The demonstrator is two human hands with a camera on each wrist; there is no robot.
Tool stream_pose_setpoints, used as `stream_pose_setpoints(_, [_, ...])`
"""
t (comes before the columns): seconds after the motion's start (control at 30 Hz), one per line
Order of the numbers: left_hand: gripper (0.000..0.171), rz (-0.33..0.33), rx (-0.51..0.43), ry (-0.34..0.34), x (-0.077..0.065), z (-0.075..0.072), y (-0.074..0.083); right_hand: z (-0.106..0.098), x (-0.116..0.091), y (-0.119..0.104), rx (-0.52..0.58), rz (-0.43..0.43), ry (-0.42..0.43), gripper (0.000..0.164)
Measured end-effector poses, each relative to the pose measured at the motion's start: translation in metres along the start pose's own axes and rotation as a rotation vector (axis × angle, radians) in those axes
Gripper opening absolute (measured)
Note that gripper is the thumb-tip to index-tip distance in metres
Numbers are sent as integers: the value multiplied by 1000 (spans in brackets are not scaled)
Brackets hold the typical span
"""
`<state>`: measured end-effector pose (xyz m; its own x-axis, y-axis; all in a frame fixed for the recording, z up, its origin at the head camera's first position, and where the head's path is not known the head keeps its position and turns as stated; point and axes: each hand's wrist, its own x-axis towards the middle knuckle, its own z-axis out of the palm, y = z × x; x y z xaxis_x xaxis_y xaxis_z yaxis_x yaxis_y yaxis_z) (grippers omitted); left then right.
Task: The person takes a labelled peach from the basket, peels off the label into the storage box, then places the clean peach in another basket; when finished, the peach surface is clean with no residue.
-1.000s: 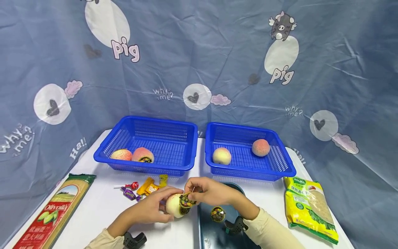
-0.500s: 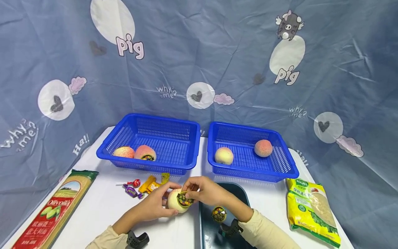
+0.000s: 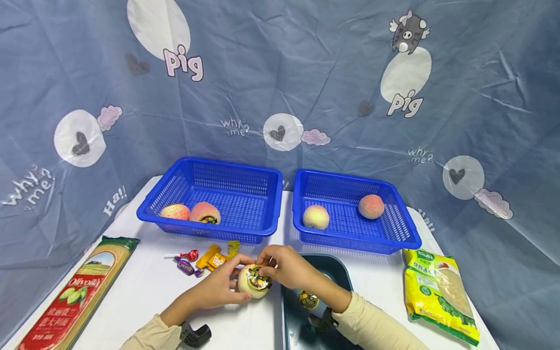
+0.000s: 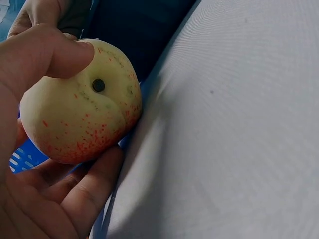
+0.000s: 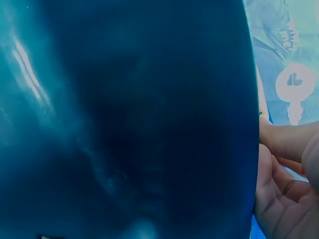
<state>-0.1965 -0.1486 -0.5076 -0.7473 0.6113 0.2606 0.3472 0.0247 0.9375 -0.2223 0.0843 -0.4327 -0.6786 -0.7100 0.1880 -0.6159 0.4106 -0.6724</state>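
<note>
My left hand holds a pale yellow peach low over the table, left of the dark teal tray. In the left wrist view, thumb and fingers go round the peach, whose red-speckled side and dark stem dimple show. A round black sticker with a colourful print lies against the peach's upper face. With curled fingers, my right hand pinches the sticker's upper right edge. The right wrist view shows only part of this hand; its fingertips are hidden behind the tray. Another round sticker is in the tray.
Two blue baskets stand behind: the left basket and right basket each hold two peaches. Several wrapped candies and a red lollipop lie left of centre. A spaghetti pack lies left, a yellow Knorr bag right.
The right hand has brought the sticker from the peach's right side onto its face, where it now sits flatter. The peach has turned slightly in the left hand.
</note>
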Motion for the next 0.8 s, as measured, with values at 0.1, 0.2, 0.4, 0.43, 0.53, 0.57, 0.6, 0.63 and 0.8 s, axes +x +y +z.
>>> stream_pose_setpoints(0.1, [69,0,-8,-1,0,1,-1,1,0,-1,-93,-48,24,16])
stream_pose_setpoints(0.2, [69,-11,-17,3,-1,2,-3,2,-1,-2,-199,-123,31,14])
stream_pose_setpoints(0.4, [69,-37,-13,12,-3,3,-3,3,-2,-6,-263,-173,-52,10])
stream_pose_setpoints(0.43, [69,-40,-11,13,-2,3,-2,2,-1,-6,-254,-157,-64,12])
stream_pose_setpoints(0.53, [69,-45,-11,17,-1,3,0,-2,0,-6,-213,-105,-88,19])
stream_pose_setpoints(0.57, [69,-45,-11,16,0,2,0,-2,1,-6,-200,-94,-92,21])
stream_pose_setpoints(0.6, [69,-44,-10,16,0,2,0,-3,2,-6,-189,-89,-96,22])
stream_pose_setpoints(0.63, [68,-44,-7,17,0,2,0,-4,2,-6,-187,-83,-100,23])
stream_pose_setpoints(0.8, [68,-32,8,21,1,1,1,-4,3,-7,-191,-67,-80,25])
